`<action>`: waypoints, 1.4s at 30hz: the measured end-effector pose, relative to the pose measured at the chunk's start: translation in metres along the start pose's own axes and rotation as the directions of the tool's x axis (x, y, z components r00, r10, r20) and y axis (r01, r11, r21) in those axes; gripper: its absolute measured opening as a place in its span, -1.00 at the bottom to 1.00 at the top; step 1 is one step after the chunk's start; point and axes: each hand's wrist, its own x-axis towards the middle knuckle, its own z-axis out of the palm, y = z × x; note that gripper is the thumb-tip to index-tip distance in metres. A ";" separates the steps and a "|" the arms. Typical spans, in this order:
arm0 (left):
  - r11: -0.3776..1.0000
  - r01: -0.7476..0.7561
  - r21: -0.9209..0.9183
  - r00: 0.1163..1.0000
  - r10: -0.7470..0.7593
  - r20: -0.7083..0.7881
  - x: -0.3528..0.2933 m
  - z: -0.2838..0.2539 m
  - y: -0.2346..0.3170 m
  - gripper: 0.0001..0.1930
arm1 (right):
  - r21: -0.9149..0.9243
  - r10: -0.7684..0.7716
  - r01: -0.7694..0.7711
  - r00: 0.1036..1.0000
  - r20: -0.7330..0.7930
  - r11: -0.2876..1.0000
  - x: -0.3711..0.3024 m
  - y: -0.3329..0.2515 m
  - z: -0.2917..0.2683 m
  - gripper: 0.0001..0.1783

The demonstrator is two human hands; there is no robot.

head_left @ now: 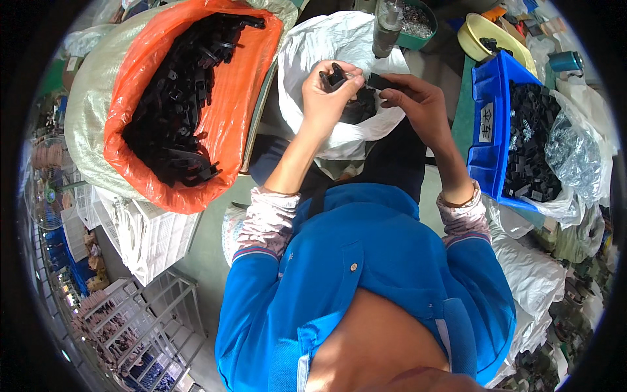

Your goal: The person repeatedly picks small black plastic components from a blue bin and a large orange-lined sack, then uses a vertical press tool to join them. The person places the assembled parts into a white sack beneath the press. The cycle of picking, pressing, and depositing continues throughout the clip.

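Observation:
My left hand [326, 101] is closed around a black plastic part [335, 76] with upright prongs. Just to its right, my right hand [421, 104] pinches a small flat black plastic piece [379, 81] between thumb and fingers. The two black pieces are close together, and a narrow gap seems to separate them. Both hands are over an open white sack [304, 49], where more black parts [359, 110] lie at the bottom. How the left fingers wrap the part is partly hidden.
An orange-lined sack [238, 124] of black plastic parts stands at the left. On the right a blue bin [482, 157] holds small black pieces and springs, behind it a yellow basin [467, 42]. A dark metal cylinder [386, 32] hangs above the white sack, near a green tub [411, 40].

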 end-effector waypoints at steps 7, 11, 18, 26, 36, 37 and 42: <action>0.895 -0.291 0.338 0.954 0.244 0.175 0.003 -0.007 0.009 -0.89 | 0.412 0.080 -0.085 0.996 0.031 0.907 0.002 0.008 -0.006 -0.68; 0.869 -0.343 0.358 0.932 0.265 0.248 0.006 -0.009 0.015 -0.88 | 0.434 0.092 -0.106 0.994 0.052 0.895 0.003 0.014 -0.009 -0.69; 0.722 -0.497 0.481 0.862 0.346 0.371 0.002 -0.004 0.035 -0.92 | 0.434 0.049 -0.055 0.998 0.026 0.899 0.003 0.008 -0.010 -0.71; 0.904 -0.205 0.374 0.968 0.131 0.214 0.003 -0.002 0.011 -0.90 | 0.176 -0.125 0.136 0.989 -0.077 0.975 -0.005 0.014 -0.002 -0.70; 0.930 0.271 -0.248 0.931 -0.187 0.314 0.004 0.003 -0.001 -0.81 | 0.478 0.150 -0.060 0.977 -0.153 0.876 -0.005 0.015 -0.020 -0.68; 0.870 0.378 -0.316 0.899 -0.263 0.350 0.004 -0.003 0.002 -0.80 | 0.497 0.172 -0.070 0.972 -0.161 0.865 -0.005 0.015 -0.025 -0.68; 0.584 0.645 -0.492 0.748 -0.354 0.561 0.001 -0.019 0.006 -0.72 | 0.459 0.082 -0.003 0.985 -0.152 0.889 -0.005 -0.001 -0.040 -0.70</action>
